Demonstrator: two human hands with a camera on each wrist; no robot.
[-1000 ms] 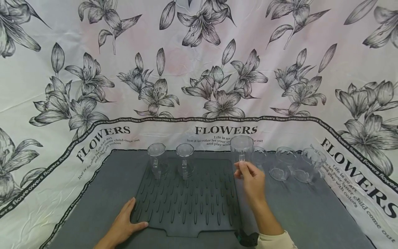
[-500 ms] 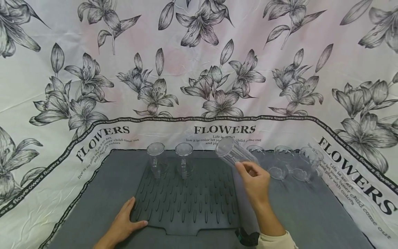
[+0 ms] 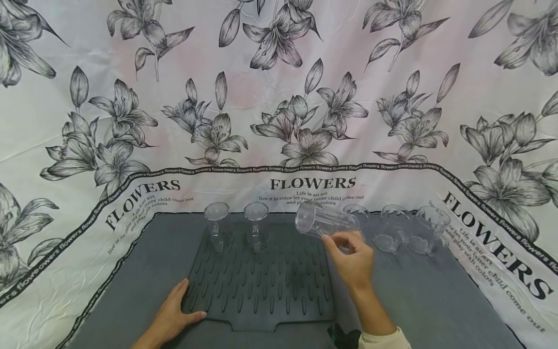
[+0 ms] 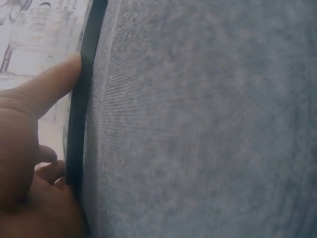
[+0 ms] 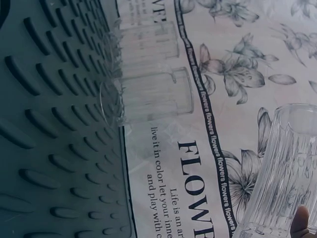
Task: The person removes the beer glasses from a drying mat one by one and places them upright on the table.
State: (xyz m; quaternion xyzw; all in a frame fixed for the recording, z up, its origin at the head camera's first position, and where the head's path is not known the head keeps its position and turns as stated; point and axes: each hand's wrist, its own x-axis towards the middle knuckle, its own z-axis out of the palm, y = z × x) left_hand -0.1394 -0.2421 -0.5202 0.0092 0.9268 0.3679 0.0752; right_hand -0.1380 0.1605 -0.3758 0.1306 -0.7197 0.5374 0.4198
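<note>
My right hand (image 3: 354, 257) pinches a clear glass mug (image 3: 324, 219) above the far right part of a dark ribbed drying mat (image 3: 261, 291). The mug is tipped nearly onto its side, one round end turned left. In the right wrist view only a fingertip (image 5: 299, 222) shows against its fluted wall. My left hand (image 3: 173, 310) rests at the mat's near left corner, thumb along the front edge and fingers straight by the left side. Two clear mugs stand upside down at the mat's back, a left one (image 3: 218, 225) and a right one (image 3: 256, 225).
Three more clear glasses stand at the back right of the grey table (image 3: 418, 295), the middle glass (image 3: 388, 242) close beside the rightmost glass (image 3: 420, 242). The held mug overlaps the nearest one. A flower-printed cloth (image 3: 305, 121) hangs behind.
The mug in my right hand has gone from upright to nearly on its side, its upper end swinging left and down. The left hand stays at the mat's corner.
</note>
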